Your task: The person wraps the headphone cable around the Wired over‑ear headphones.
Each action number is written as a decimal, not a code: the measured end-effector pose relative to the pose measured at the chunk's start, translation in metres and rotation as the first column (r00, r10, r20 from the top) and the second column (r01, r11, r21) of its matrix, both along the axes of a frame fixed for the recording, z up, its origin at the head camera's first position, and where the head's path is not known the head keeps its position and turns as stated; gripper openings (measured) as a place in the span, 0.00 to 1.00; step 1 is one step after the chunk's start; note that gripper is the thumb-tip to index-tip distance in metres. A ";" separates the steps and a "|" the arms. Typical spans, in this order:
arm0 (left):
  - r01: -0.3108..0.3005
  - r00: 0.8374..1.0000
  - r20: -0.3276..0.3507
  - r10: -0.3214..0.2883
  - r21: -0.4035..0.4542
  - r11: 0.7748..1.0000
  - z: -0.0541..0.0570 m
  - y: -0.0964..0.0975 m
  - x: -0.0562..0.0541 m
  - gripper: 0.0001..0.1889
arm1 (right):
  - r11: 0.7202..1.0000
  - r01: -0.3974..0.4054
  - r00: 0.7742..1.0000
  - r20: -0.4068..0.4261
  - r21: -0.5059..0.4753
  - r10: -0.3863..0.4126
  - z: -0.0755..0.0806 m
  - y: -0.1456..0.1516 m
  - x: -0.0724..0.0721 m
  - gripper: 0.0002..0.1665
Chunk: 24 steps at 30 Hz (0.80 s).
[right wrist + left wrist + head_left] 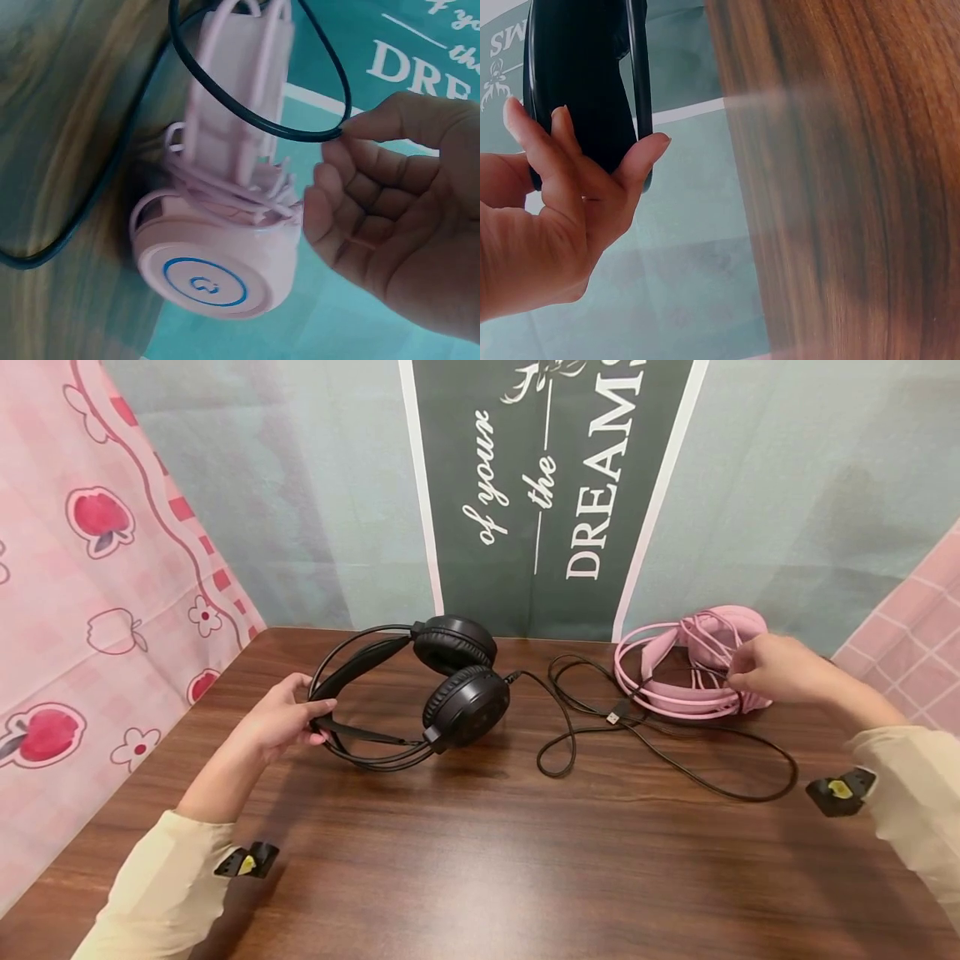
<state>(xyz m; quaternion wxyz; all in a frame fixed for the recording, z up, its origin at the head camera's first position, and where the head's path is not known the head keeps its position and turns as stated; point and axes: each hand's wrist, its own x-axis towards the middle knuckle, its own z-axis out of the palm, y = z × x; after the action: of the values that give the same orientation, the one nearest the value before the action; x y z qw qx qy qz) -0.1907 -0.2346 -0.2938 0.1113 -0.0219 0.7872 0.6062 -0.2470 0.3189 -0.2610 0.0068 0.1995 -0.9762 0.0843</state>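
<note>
Black over-ear headphones point(468, 706) lie at the left middle of the table, their ear cups toward the back wall. My left hand point(277, 722) grips their headband point(581, 82), thumb on one side and fingers on the other. From one ear cup a thin black cable point(678, 772) runs in loose loops to the right, with a USB plug point(613, 718) on it. Between thumb and index finger, my right hand point(397, 202) pinches a loop of this cable. Just beside that hand are pink headphones point(663, 693), their own pink cord point(232, 196) wound around them.
Everything lies on a brown wood-grain table point(480, 860). Behind it hangs a grey-green cloth point(322, 527) with white lettering. A pink fruit-patterned cloth point(97, 610) hangs at the left, and pink tiled cloth point(915, 627) at the right.
</note>
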 end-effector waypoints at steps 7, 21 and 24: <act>0.008 1.000 0.000 -0.008 0.005 1.000 -0.002 0.001 -0.001 0.12 | 0.999 -0.032 0.999 -0.009 -0.027 0.032 -0.008 -0.005 0.004 0.10; 0.007 1.000 0.004 -0.007 0.005 1.000 -0.004 0.002 -0.001 0.12 | 0.908 -0.385 0.904 0.131 -0.167 0.408 -0.039 -0.084 0.019 0.05; 0.008 1.000 -0.001 -0.008 0.008 1.000 -0.003 0.002 -0.001 0.12 | 0.896 -0.400 0.898 0.114 -0.191 0.425 -0.045 -0.096 0.017 0.07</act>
<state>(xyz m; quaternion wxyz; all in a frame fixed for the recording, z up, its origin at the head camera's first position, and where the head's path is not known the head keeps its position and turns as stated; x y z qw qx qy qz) -0.1915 -0.2325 -0.2970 0.1137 -0.0179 0.7849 0.6088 -0.2297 0.2226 -0.3057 -0.0697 0.3943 -0.8988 0.1784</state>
